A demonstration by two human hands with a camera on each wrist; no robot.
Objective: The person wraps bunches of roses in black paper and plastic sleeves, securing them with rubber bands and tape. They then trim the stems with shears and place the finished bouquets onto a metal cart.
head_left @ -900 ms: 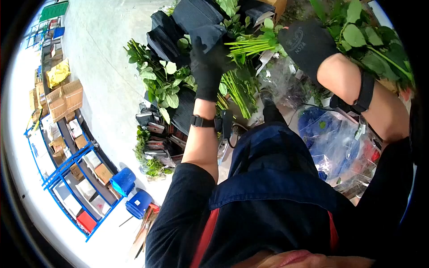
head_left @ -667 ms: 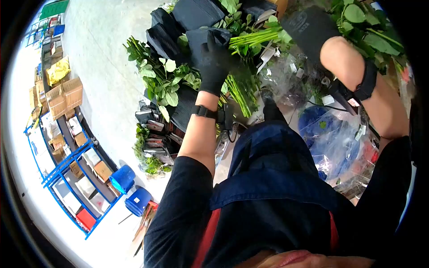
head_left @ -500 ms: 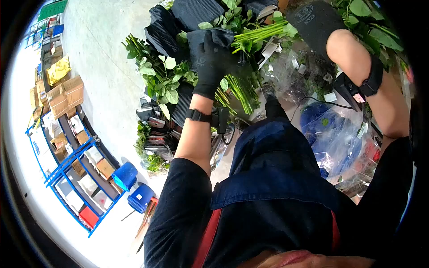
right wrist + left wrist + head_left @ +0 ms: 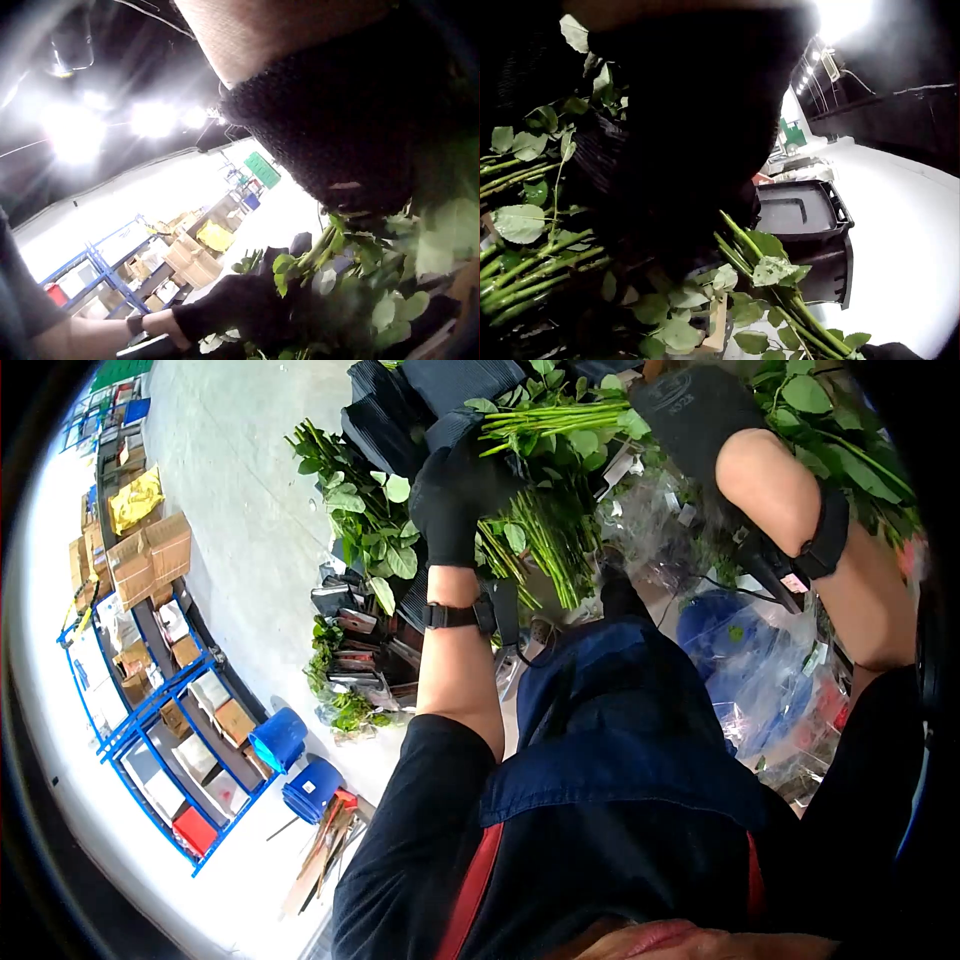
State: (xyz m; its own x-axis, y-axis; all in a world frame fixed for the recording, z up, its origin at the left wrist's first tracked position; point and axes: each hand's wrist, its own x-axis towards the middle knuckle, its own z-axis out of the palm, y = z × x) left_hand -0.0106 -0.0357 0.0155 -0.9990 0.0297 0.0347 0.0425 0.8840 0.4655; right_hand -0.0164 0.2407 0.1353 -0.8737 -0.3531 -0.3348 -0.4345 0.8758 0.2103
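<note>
My left hand [image 4: 455,488], in a black glove, grips a bunch of green flower stems [image 4: 535,540] whose cut ends fan out towards me. My right hand [image 4: 690,418], also in a black glove, holds a few leafy stems [image 4: 545,420] and lays them across the top of that bunch. Both hands are close together over black ribbed sleeves [image 4: 455,378]. In the right wrist view the right glove [image 4: 360,127] is above the leaves [image 4: 375,300], with the left hand [image 4: 232,307] below. The left wrist view shows the dark glove [image 4: 697,112] and stems [image 4: 532,262].
More leafy bunches [image 4: 355,510] lie left of the hands. Clear and blue plastic wrap [image 4: 750,670] is piled at the right. Blue shelving with cartons [image 4: 150,710], two blue buckets [image 4: 280,740] and stacked cartons [image 4: 150,565] stand on the floor at left. A black bin [image 4: 802,217] sits nearby.
Both hands have risen a little. The right hand has carried its leafy stems leftward onto the bunch in the left hand.
</note>
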